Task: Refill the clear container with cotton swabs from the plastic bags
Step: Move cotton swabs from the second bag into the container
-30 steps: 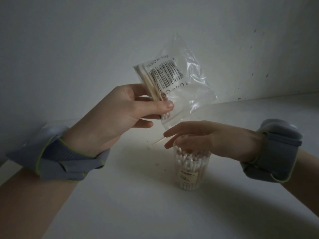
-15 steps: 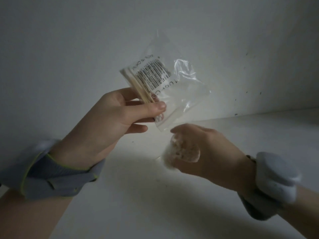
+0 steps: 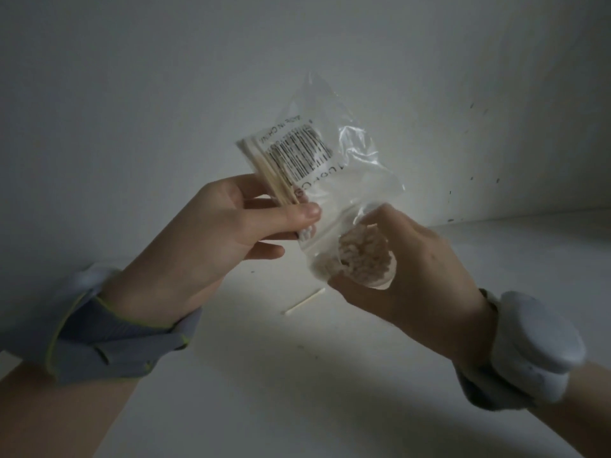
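Observation:
My left hand (image 3: 211, 239) pinches a clear plastic bag (image 3: 334, 180) with a barcode label, thumb over a thin bundle of cotton swabs (image 3: 277, 180) inside it. The bag is held upright in the air. My right hand (image 3: 413, 269) grips the clear container (image 3: 367, 259), lifted off the table and tipped so its open mouth, packed with swab tips, faces me. The container's mouth sits right at the bag's lower edge, touching or just behind the plastic.
One loose cotton swab (image 3: 304, 302) lies on the white table (image 3: 297, 391) below the hands. A white wall (image 3: 165, 94) with small dark specks rises close behind. Both wrists wear grey padded bands.
My right hand has taken the container off the table, tipped it and raised it to the bag's lower edge. The left hand kept hold of the bag.

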`<state>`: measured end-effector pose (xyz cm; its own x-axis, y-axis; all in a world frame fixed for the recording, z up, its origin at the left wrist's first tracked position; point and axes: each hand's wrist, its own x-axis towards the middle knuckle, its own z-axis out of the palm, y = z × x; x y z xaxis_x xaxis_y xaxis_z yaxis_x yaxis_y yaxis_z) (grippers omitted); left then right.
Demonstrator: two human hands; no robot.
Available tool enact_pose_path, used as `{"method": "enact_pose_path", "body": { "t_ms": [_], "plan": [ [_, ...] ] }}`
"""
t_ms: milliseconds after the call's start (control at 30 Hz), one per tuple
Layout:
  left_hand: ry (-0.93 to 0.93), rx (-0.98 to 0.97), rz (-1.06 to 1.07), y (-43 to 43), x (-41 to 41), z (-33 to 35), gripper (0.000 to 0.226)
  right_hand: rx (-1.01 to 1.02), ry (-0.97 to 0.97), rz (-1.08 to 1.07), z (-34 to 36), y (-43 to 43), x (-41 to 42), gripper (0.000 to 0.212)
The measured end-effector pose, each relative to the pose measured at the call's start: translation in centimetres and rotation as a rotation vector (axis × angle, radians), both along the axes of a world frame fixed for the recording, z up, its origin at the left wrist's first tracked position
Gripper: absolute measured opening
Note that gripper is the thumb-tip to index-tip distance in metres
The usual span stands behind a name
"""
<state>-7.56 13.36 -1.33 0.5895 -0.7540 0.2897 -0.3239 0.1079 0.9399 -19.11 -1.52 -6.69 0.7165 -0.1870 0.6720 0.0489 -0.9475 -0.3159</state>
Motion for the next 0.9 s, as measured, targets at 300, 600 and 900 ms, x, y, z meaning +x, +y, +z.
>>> {"method": "enact_pose_path", "body": {
  "t_ms": [300,600,900],
  "plan": [
    [0.003,-0.008,0.011,-0.1,0.0,-0.2,0.005,0.013,0.114,0.008,0.6,0.0,-0.4,0.054],
    [0.014,-0.019,0.03,-0.2,0.1,-0.2,0.006,-0.044,0.005,0.023,0.4,-0.5,0.0,0.05],
    [0.065,-0.053,0.009,-0.4,-0.2,-0.3,0.009,-0.134,0.099,-0.039,-0.7,-1.1,0.4,0.059]
  ]
}}
